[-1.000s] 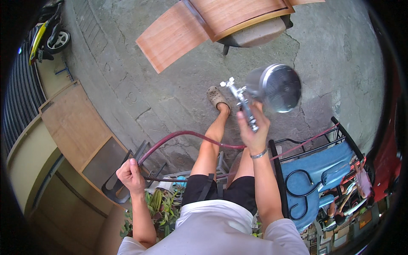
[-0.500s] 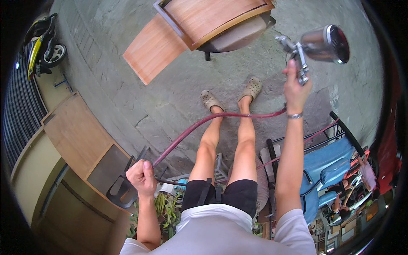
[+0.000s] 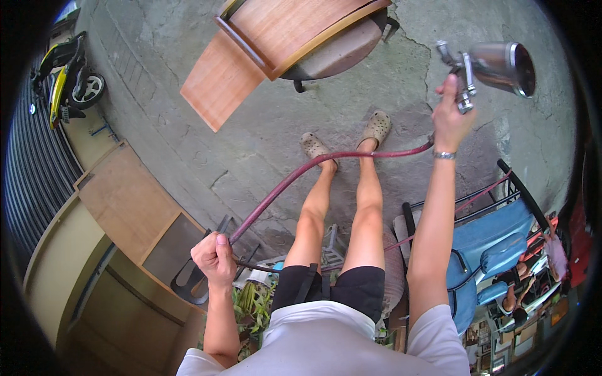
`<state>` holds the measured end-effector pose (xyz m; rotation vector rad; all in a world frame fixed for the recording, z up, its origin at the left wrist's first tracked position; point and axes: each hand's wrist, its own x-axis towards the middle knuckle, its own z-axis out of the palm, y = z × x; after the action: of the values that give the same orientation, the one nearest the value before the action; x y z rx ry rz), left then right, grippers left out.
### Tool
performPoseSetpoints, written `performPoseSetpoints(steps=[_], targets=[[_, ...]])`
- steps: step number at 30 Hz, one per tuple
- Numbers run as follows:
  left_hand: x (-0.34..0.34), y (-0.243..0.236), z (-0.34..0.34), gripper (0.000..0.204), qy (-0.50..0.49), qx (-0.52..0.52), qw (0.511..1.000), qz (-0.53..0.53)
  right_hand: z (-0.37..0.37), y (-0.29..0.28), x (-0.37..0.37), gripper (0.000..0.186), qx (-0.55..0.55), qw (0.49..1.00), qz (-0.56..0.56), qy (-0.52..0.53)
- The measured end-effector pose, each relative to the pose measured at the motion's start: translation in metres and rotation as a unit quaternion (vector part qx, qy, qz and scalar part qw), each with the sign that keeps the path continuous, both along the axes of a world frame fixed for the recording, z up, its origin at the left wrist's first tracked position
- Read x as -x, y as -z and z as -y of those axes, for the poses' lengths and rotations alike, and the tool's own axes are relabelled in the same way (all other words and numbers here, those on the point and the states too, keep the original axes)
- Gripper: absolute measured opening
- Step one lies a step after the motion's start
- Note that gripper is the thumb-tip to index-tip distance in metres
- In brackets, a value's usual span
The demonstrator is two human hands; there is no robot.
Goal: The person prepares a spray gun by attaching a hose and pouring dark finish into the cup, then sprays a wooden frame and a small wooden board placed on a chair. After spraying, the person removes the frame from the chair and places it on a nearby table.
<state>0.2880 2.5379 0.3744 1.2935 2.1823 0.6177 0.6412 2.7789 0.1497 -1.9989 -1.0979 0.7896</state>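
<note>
My left hand [image 3: 214, 260] is closed in a fist around a dark red hose [image 3: 288, 178] at the lower left. The hose arches across my legs to the bottom of a silver spray gun [image 3: 464, 75]. My right hand [image 3: 450, 119] grips that gun's handle, raised at the upper right, with a large metal cup [image 3: 501, 66] sticking out to the right. At the top, curved pale wooden panels [image 3: 219, 75] rest on a round seat [image 3: 335, 59] with dark legs.
A yellow and black scooter [image 3: 59, 94] and ribbed shutter stand left, with a cabinet [image 3: 113, 188] below. A black-framed blue padded seat [image 3: 489, 219] and clutter are right, a red vehicle beyond. Plants [image 3: 254, 307] are behind my legs on the cracked concrete floor [image 3: 157, 113].
My right hand has moved right and upward with the gun. My left hand has shifted slightly right, still on the hose. My right foot has come into view, and the panels appear further left.
</note>
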Motion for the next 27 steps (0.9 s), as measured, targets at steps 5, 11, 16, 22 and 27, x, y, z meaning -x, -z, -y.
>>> performPoseSetpoints(steps=[5,11,16,22,27], targets=[[0.025,-0.014,0.026,0.043,-0.032,0.023,0.998,-0.043,0.071,-0.005,0.050,0.030,-0.021,0.990,-0.113,-0.086],[0.049,-0.026,0.061,0.046,-0.079,0.016,0.996,-0.044,0.126,-0.031,0.103,0.024,-0.038,0.971,-0.108,-0.212],[0.062,-0.029,0.081,0.046,-0.096,0.018,0.993,-0.069,0.157,-0.050,0.137,0.024,-0.018,0.952,-0.150,-0.266],[0.069,-0.027,0.089,0.045,-0.093,0.010,0.993,-0.075,0.167,-0.072,0.145,0.027,0.037,0.918,-0.178,-0.352],[0.055,-0.023,0.075,0.044,-0.075,-0.002,0.996,-0.046,0.130,-0.050,0.119,0.024,0.038,0.945,-0.078,-0.315]])
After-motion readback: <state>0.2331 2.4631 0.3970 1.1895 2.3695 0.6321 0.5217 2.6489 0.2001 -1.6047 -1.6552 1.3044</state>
